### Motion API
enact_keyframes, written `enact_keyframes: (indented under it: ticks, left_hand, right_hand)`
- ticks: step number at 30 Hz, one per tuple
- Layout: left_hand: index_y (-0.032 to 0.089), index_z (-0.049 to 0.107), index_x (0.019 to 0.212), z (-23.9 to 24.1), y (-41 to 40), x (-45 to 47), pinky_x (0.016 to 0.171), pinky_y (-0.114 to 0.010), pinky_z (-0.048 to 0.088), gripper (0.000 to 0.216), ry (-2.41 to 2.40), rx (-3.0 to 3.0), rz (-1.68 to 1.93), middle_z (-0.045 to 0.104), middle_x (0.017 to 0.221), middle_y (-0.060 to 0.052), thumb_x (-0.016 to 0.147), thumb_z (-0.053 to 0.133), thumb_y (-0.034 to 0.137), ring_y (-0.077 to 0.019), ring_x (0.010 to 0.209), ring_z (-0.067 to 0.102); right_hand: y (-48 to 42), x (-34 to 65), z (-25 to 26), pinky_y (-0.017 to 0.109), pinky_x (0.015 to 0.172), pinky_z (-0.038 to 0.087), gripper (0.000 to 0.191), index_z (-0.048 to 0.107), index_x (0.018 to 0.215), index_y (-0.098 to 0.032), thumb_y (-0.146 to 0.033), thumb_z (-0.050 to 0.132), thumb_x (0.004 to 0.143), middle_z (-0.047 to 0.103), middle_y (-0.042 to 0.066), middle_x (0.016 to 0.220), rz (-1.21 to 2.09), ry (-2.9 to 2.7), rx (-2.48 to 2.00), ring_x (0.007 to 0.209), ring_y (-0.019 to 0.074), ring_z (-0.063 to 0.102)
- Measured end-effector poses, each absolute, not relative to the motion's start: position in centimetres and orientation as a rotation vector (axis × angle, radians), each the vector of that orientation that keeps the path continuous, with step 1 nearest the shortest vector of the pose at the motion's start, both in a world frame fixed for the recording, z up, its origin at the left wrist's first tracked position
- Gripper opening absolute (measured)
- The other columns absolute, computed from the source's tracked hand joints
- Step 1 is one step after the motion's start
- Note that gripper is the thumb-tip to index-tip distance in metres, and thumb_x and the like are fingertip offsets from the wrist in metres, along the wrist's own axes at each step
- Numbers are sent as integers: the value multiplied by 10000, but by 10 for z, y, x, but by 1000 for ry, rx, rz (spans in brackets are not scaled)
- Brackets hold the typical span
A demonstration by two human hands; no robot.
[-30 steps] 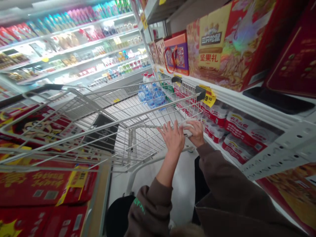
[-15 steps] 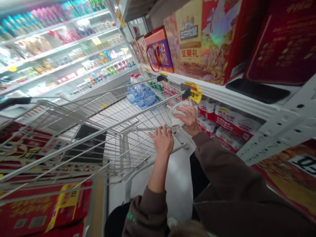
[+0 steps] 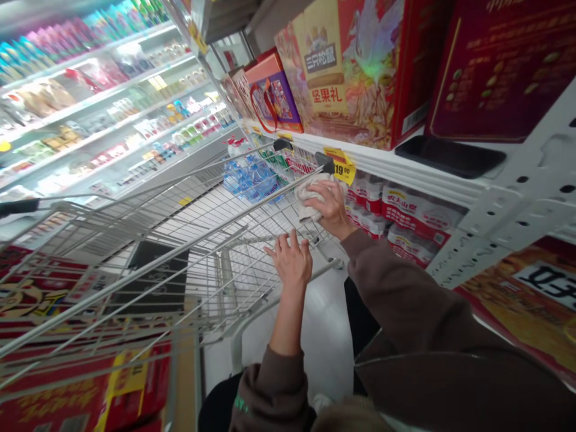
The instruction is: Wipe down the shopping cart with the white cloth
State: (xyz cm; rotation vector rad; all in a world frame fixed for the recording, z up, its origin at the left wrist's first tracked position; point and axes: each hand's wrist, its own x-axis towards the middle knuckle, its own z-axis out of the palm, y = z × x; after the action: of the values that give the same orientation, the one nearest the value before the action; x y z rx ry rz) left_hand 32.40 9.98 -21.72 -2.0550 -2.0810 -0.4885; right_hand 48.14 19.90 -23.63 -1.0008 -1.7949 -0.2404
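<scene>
A wire shopping cart (image 3: 189, 252) stretches across the view from left to centre. Against the cart's near side, close to its front end, my right hand (image 3: 333, 210) presses a crumpled whitish cloth (image 3: 307, 197), its fingers curled over it. Lower and to the left, my left hand (image 3: 292, 263) has its fingers spread at the wires; it holds nothing, and I cannot tell how firmly it touches them. A black corner bumper (image 3: 324, 162) sits on the cart just above the cloth.
On the right stands a shelf with red gift boxes (image 3: 342, 78), a dark phone (image 3: 450, 157) and a yellow price tag (image 3: 344, 170). Packs of bottles (image 3: 405, 207) fill the level below. Blue-tinted water bottles (image 3: 249, 177) stand past the cart. Red boxes (image 3: 135, 384) lie lower left.
The cloth and my right hand have moved slightly up and left along the cart's side. My left hand stays near the same wires, fingers spread. The whole view has shifted a little.
</scene>
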Motion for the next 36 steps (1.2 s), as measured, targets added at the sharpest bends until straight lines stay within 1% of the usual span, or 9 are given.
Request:
enact_keyframes:
  ticks: [5, 8, 12, 17, 23, 26, 29, 33, 36]
  left_hand:
    - [178, 574, 1470, -220, 100, 322, 1209, -706, 270, 515, -2057, -2076, -474, 625, 1368, -177, 1081, 293, 365, -353, 1324, 543]
    - [175, 574, 1470, -219, 100, 322, 1199, -710, 277, 514, -2055, -2065, -475, 628, 1351, -185, 1078, 302, 365, -356, 1312, 544]
    - [175, 586, 1458, -217, 99, 323, 1204, -692, 280, 523, -2086, -2049, -486, 633, 1321, -181, 1078, 281, 364, -350, 1295, 547]
    - [181, 592, 1454, -218, 99, 323, 1179, -647, 347, 518, -2078, -2070, -496, 630, 1326, -174, 1077, 291, 370, -351, 1295, 543]
    - [169, 579, 1462, -219, 99, 323, 1189, -684, 306, 515, -2088, -2055, -497, 623, 1334, -179, 1079, 289, 354, -352, 1299, 538]
    - [165, 577, 1467, -219, 99, 323, 1184, -667, 325, 520, -2085, -2065, -492, 620, 1344, -183, 1080, 287, 359, -353, 1310, 531]
    - [166, 582, 1462, -219, 99, 323, 1194, -691, 294, 517, -2082, -2057, -498, 623, 1340, -184, 1079, 295, 361, -357, 1307, 534]
    - [169, 586, 1457, -219, 98, 324, 1192, -733, 262, 502, -2089, -2046, -499, 633, 1323, -182, 1077, 310, 345, -360, 1303, 548]
    - [171, 581, 1463, -220, 97, 324, 1190, -695, 302, 503, -2083, -2054, -496, 629, 1329, -180, 1080, 309, 352, -353, 1312, 546]
  right_hand:
    - [198, 490, -266, 443, 1003, 359, 176, 768, 838, -256, -208, 637, 946, 738, 30, 1151, -185, -1917, -986, 1180, 258, 519]
    - [201, 503, -267, 446, 1017, 344, 179, 770, 856, -262, -256, 629, 967, 739, 30, 1155, -190, -1903, -968, 1207, 256, 513]
    - [210, 511, -256, 467, 1061, 317, 158, 766, 878, -267, -214, 638, 953, 740, 27, 1196, -229, -1862, -932, 1280, 268, 478]
    - [219, 523, -257, 411, 982, 387, 191, 754, 783, -249, -204, 651, 937, 754, 35, 1011, -151, -1935, -822, 1110, 232, 538]
    - [224, 529, -260, 424, 1034, 408, 205, 771, 797, -244, -240, 637, 952, 741, 60, 1107, -104, -1729, -887, 1165, 249, 515]
    - [218, 531, -267, 411, 984, 435, 236, 760, 750, -242, -237, 631, 947, 748, 57, 1044, -20, -1781, -896, 1087, 236, 548]
    - [215, 534, -267, 404, 959, 448, 226, 769, 771, -240, -255, 630, 949, 739, 65, 1029, 12, -1750, -913, 1035, 226, 570]
    - [210, 522, -281, 447, 1060, 411, 149, 796, 923, -234, -265, 651, 932, 683, 90, 1228, -47, -1548, -1049, 1184, 265, 532]
    - [196, 506, -310, 451, 1042, 419, 169, 798, 877, -241, -240, 636, 925, 684, 82, 1196, 8, -1593, -1097, 1163, 269, 513]
